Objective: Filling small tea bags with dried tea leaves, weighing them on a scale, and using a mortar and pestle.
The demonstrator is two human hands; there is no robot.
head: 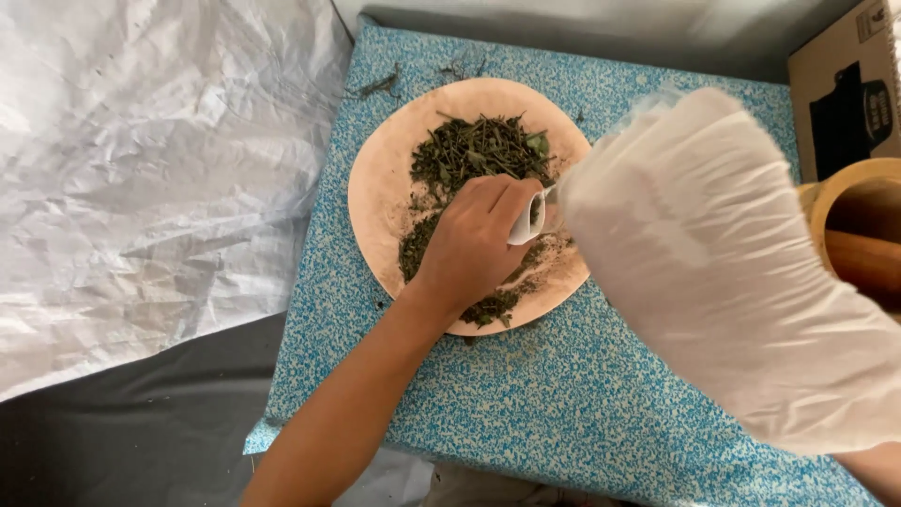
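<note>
L hand point(474, 246) sits over the round wooden plate point(375, 188), fingers curled in and pinched on the mouth of a small white bag opening point(527, 218), thumb side toward the right. Knuckles up, forearm coming in from the near-left edge. R hand isn't seen as such: a big white plastic bag point(723, 263) covers the right side of the view and hides it, so can't tell if it's closed or spread; only a bit of bare arm shows at the near-right corner.

Dried green herbs w/ thin stems point(479, 150) lie heaped on the far half of the plate, more crumbled bits under and near the L hand. Plate rests on a blue-and-cream speckled tabletop point(526, 404); a few stray stems lie on it past the plate's far-left rim.

Far right: a brown cardboard box point(845, 84) w/ a black printed patch on its side. Just near of it, a round wooden container point(859, 225), partly hidden by the bag. Left: crumpled white sheet point(141, 169), dark gray cloth point(122, 432) at near left.
</note>
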